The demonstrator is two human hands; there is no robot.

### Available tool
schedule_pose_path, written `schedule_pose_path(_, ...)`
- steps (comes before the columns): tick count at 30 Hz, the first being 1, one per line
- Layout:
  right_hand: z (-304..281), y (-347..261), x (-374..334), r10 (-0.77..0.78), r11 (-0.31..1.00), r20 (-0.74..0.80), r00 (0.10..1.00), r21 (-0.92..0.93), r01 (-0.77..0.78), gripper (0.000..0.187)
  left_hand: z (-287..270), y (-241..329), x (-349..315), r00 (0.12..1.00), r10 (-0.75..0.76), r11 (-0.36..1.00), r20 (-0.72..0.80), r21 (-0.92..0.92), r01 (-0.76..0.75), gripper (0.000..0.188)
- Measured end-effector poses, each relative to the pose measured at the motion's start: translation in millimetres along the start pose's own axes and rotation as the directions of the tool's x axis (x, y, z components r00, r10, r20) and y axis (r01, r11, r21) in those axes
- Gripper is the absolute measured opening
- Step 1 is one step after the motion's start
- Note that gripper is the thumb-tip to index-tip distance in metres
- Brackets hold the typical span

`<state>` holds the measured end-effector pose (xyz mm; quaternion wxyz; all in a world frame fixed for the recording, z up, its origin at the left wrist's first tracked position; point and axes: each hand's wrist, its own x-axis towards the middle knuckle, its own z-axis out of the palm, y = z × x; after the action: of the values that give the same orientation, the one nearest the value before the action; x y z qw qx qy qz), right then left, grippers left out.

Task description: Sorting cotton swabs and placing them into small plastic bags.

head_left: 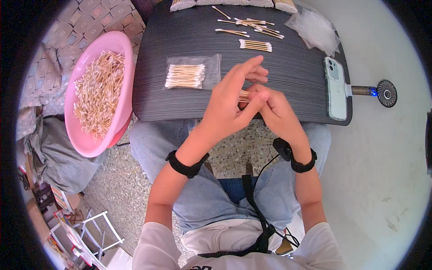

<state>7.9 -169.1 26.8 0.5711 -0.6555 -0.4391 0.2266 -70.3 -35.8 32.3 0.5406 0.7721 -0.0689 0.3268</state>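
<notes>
1. Centre: slim wooden, white-tipped cotton swabs (244,95) between left hand (228,96) and right hand (280,110).
2. Left fingers extended, right curled; which grip pinches them, I cannot tell.
3. Bottom edge: black lettering (200,268), cut off, on white cloth shirt (155,245).

A black ribbed table (180,40) is holding loose cotton swabs (232,33), a swab-filled clear bag (185,76), plastic bags (315,29) and a smartphone (336,94).

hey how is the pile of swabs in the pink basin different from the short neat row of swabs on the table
The swab pile is jumbled; the neat row lies side by side. The pile holds a great many swabs, the row only a few. The pile sits in the pink basin, the row on the black table. Both have tan sticks with white tips.
</notes>
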Motion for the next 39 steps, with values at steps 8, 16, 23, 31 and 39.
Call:
schedule_pose_path(8,6.6,-9.4,1.4,0.194,0.905,0.133,0.972,0.359,-0.230,0.031,-16.3,5.8,-6.7,0.987,0.148,0.817,-0.061,0.570,-0.087,0.012)
schedule_pose_path(16,23.5,-25.3,4.3,0.069,0.992,-0.100,0.993,-0.098,-0.079,0.022,-18.0,2.3,-4.0,0.979,-0.044,0.883,-0.197,0.451,0.130,0.030)
schedule_pose_path(23,28.5,-7.3,6.5,-0.230,0.870,-0.159,0.960,-0.476,0.129,0.021,-25.7,3.3,-4.4,0.972,-0.120,0.864,-0.200,0.461,0.202,0.015)
schedule_pose_path(31,8.6,-2.1,12.0,-0.076,0.866,-0.241,0.967,-0.498,-0.056,0.023,-55.8,-17.3,-9.2,0.988,0.029,0.614,-0.150,0.783,0.101,0.032)
schedule_pose_path(39,11.8,4.5,13.3,-0.067,0.821,-0.221,0.973,-0.566,-0.072,0.023,-50.0,-11.3,-17.8,0.997,-0.054,0.694,-0.052,0.716,0.075,0.037)
